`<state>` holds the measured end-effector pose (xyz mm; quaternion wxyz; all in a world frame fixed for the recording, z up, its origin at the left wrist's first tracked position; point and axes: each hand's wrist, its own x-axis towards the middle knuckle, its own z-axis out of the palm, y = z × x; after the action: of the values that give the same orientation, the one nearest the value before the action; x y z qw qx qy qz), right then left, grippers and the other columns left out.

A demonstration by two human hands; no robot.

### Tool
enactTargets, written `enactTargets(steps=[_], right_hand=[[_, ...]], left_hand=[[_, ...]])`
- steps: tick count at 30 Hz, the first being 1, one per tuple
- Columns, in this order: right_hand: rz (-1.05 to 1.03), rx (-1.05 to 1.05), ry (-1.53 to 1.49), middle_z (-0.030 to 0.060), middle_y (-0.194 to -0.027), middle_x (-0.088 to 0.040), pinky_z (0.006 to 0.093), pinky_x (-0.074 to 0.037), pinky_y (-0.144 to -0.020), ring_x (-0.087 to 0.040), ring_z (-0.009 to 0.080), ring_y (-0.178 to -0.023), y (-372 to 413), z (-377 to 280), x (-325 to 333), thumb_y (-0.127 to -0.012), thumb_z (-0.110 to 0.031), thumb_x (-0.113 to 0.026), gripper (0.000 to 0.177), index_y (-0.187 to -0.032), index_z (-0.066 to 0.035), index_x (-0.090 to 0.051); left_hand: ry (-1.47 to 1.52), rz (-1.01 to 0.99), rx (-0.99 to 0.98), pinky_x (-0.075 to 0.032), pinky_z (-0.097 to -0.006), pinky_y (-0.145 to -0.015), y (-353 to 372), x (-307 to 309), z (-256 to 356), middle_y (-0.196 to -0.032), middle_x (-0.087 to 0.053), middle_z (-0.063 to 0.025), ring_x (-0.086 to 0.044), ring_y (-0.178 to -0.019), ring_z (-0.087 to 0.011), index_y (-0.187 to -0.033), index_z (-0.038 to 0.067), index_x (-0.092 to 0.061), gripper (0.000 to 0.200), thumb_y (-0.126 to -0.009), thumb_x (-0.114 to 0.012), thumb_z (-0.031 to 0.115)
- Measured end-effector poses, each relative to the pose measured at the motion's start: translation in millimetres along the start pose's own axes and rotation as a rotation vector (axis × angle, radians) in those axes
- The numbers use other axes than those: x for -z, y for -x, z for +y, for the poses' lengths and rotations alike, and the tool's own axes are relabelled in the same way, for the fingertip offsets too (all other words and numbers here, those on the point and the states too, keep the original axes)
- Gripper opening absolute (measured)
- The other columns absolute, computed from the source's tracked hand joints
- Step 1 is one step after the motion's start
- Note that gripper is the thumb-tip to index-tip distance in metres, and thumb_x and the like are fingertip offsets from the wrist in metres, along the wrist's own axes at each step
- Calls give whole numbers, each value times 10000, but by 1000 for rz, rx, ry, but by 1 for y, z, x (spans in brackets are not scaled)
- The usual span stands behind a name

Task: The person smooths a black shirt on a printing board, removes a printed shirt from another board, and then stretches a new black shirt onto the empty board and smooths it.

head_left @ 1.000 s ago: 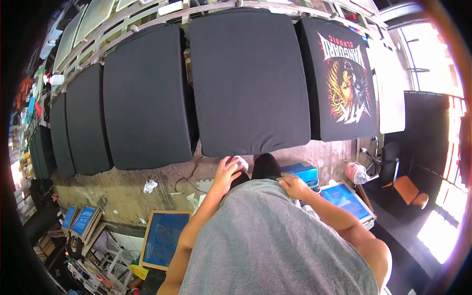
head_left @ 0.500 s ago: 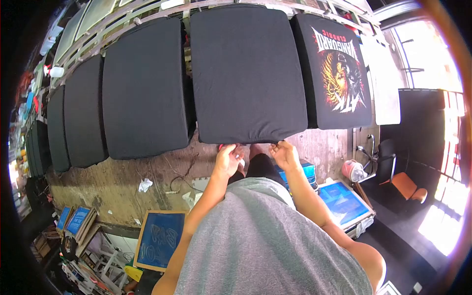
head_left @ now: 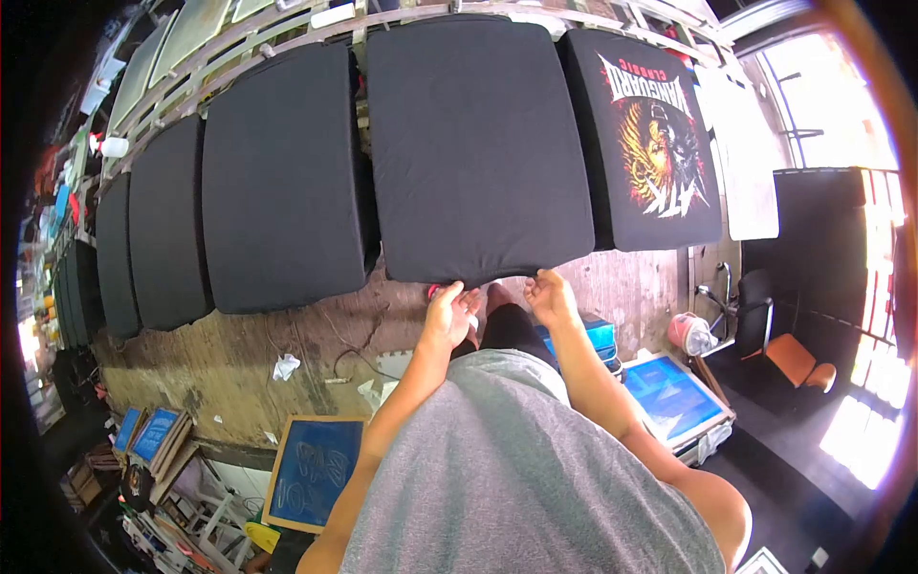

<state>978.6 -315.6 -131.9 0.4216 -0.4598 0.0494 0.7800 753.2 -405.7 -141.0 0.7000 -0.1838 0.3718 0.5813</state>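
Note:
A plain black T-shirt (head_left: 478,153) is stretched over the board straight in front of me. At its near edge my left hand (head_left: 450,311) pinches the hem at the left of centre. My right hand (head_left: 552,298) has thumb and finger closed on the same hem, a little further right. Between the two hands the hem hangs slightly off the board's edge, with small creases above it. Right of this board lies a printed black shirt (head_left: 662,143) with a "Vanguard Classic" design. To the left is another plain black shirt (head_left: 279,182) on its own board.
More black-covered boards (head_left: 167,225) continue leftward. A metal rail frame (head_left: 287,46) runs behind them. Framed blue screens stand on the floor, one at lower left (head_left: 314,469) and one at right (head_left: 674,397). A pink bucket (head_left: 690,333) and an orange-seated chair (head_left: 796,360) are at right.
Both hands stay on the hem and the creases near it have lessened. The hem between the hands now bows upward more. The view has shifted slightly.

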Motion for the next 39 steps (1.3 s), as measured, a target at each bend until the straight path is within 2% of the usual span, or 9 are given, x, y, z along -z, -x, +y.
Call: enactTargets(steps=[6, 9, 12, 17, 20, 24, 30, 32, 39], right_hand=[[476, 37, 439, 104, -1010, -641, 376, -531, -762, -637, 258, -871, 24, 10, -16, -904, -85, -632, 155, -1052, -39, -630], [17, 698, 1316, 204, -1250, -623, 419, -526, -974, -664, 315, -1100, 51, 11, -56, -930, -20, -573, 335, -1263, 14, -585], [-319, 1291, 1801, 244, -1564, -407, 554, -279, -1217, -339, 478, -1466, 45, -6, -133, -907, -194, -656, 633, -1470, 19, -459], [-546, 1152, 2354, 162, -1686, -240, 613, -169, -1244, -177, 426, -1557, -9, -3, -142, -930, -591, -589, 864, -1597, -100, -343], [-531, 1125, 2383, 160, -1693, -227, 613, -159, -1246, -170, 417, -1562, -8, -2, -142, -927, -597, -589, 870, -1604, -111, -336], [-649, 1029, 2451, 154, -1691, -241, 633, -168, -1237, -172, 409, -1565, 24, 8, -132, -919, -574, -611, 836, -1578, -108, -395], [-1218, 686, 2377, 188, -1505, -507, 602, -267, -1217, -352, 413, -1480, 44, 40, -48, -965, -526, -590, 591, -1343, -75, -640], [-1157, 732, 2163, 189, -1405, -589, 601, -292, -1203, -416, 419, -1431, 60, 15, -71, -977, -454, -595, 490, -1212, -37, -698], [-110, 1142, 2268, 204, -1655, -286, 651, -208, -1212, -225, 461, -1532, -41, -98, -144, -967, -409, -614, 716, -1555, -58, -404]], left_hand=[[-281, 144, -26, -553, -390, -855, -9, 41, 1, -1014, -681, -77, -678, -967, -219, -1135, 93, -627, 157, -994, -623, 162], [-675, 119, -45, -560, -302, -781, 24, 37, 11, -1020, -699, -64, -695, -863, -158, -1188, 69, -618, 185, -1045, -549, 163], [-1024, 86, -155, -555, -274, -762, 47, 30, 24, -1010, -712, -66, -701, -871, -142, -1189, 46, -627, 200, -1049, -543, 162], [-1304, -60, -497, -560, -292, -790, 76, -15, 50, -994, -740, -88, -706, -863, -133, -1142, 0, -653, 191, -1048, -537, 119], [-1464, 23, -583, -555, -319, -848, 90, -65, 70, -1053, -737, -123, -716, -928, -185, -1127, -6, -662, 180, -1027, -548, 92], [-1593, -33, -1272, -431, -464, -1136, 57, -91, 85, -1369, -612, -214, -548, -1329, -412, -1308, -13, -619, 363, -968, -572, 106], [-2180, 29, -1111, -237, -616, -1215, 26, -91, 87, -1643, -273, -276, -246, -1501, -532, -1574, -57, -284, 773, -974, -564, 343], [-2314, -49, -1042, -194, -612, -1232, 20, -78, 86, -1666, -249, -245, -222, -1527, -492, -1588, -38, -278, 813, -978, -541, 430], [-2417, 52, -1125, -197, -580, -1245, -33, -132, 165, -1661, -272, -229, -243, -1528, -460, -1587, -21, -297, 766, -969, -534, 364]])
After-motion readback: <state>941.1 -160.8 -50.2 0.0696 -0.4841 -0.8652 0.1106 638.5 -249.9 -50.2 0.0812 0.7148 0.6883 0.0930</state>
